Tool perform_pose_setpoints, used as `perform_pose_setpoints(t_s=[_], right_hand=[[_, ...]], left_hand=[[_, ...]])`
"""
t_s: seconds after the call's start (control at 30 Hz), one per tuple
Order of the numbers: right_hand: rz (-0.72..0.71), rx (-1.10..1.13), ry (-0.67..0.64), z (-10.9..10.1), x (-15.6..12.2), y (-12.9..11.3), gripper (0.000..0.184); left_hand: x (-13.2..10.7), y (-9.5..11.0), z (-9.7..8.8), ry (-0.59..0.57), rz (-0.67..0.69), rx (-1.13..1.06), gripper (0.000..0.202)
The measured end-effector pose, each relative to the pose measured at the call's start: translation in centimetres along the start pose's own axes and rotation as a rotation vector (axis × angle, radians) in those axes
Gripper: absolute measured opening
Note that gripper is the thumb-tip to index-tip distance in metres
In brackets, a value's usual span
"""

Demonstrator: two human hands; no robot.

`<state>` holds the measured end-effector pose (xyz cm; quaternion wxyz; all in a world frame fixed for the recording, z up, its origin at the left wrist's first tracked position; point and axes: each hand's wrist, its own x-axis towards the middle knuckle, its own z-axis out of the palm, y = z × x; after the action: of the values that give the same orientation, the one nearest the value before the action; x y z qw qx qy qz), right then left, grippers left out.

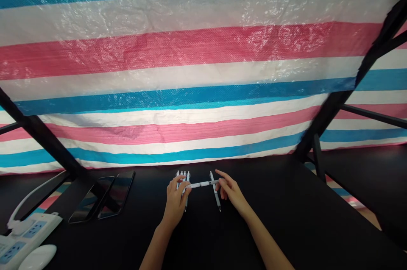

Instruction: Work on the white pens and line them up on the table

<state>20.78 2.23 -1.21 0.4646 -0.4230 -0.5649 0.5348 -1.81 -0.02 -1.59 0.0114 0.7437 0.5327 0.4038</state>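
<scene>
A white and grey pen [204,184] is held nearly level above the black table, stretched between my two hands. My left hand [174,199] pinches its left end between thumb and fingers. At its right end, the thumb and fingers of my right hand [231,194] close on the grey part, with the index finger stretched out. Several similar pens [188,174] lie side by side under my left hand, partly hidden by it. Another white and grey pen [216,198] lies alone beside my right hand, its tip toward me.
Two dark phones [118,193] lie at the left of the black table [280,227]. A white power strip [32,234] with a plug and cord sits at the left edge, near a white rounded object [38,257]. Black frame legs and a striped sheet [190,92] stand behind.
</scene>
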Motion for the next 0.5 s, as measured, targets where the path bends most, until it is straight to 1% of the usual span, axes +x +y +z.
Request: perform_pose_setpoints(t_s=[0.1, 0.23, 0.37, 0.5], right_hand=[[0.023, -0.029, 0.016, 0.24, 0.15, 0.25, 0.061], [0.017, -0.050, 0.010, 0.27, 0.13, -0.05, 0.054], [-0.003, 0.015, -0.013, 0.12, 0.05, -0.35, 0.049], [-0.016, 0.047, -0.028, 0.11, -0.07, -0.37, 0.048]], left_hand=[[-0.13, 0.32, 0.22, 0.003, 0.039, 0.002, 0.023], [-0.14, 0.57, 0.25, 0.007, 0.061, 0.012, 0.023], [-0.01, 0.67, -0.07, -0.010, 0.044, 0.029, 0.022], [0.10, 0.76, -0.35, -0.019, 0.008, 0.025, 0.030]])
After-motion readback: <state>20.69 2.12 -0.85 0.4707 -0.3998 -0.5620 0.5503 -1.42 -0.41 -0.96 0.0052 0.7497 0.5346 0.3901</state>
